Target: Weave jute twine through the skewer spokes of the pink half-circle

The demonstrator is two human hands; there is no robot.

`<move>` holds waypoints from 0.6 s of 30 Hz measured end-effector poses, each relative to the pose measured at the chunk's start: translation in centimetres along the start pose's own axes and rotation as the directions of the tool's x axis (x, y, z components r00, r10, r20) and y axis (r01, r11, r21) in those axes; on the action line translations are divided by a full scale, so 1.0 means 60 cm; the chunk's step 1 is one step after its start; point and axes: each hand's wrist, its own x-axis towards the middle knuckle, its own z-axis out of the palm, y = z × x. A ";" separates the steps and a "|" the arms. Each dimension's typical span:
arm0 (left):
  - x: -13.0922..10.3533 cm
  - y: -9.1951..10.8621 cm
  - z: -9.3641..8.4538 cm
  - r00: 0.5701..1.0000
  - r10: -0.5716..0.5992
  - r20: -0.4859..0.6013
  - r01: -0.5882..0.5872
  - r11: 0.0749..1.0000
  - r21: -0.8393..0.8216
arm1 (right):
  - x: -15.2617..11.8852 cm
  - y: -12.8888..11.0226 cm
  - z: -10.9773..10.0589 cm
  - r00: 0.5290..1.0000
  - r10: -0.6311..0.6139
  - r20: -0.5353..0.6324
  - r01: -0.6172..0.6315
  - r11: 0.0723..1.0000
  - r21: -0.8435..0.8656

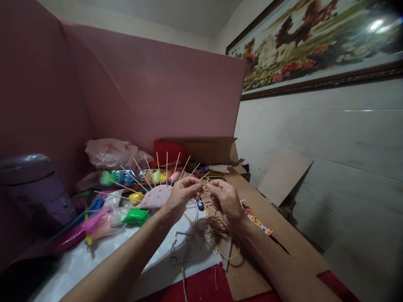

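My left hand [185,193] is closed, thumb and finger pinched together beside thin wooden sticks. Close to its right, my right hand [224,197] is closed in a similar pinch. Pale twine [217,228] runs near the fingertips and lies in loose loops below; the exact grip is too small to see fully. A white, red-dotted half-round piece [156,196] shows behind my left hand. Several thin sticks [166,167] fan out from it, and more short sticks show between my hands. My left hand hides part of this piece.
Bagged coloured clay [137,216] and a row of clay packs [126,178] lie at left. A lidded container [34,188] stands far left. Brown cardboard [252,256], a patterned-handled tool [258,222] and white paper [185,243] lie around my arms. A pink panel [157,88] rises behind.
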 end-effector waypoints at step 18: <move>0.001 -0.007 -0.008 0.999 0.028 -0.024 -0.027 0.999 0.040 | -0.004 0.013 0.002 0.977 -0.212 0.017 0.209 0.938 -0.277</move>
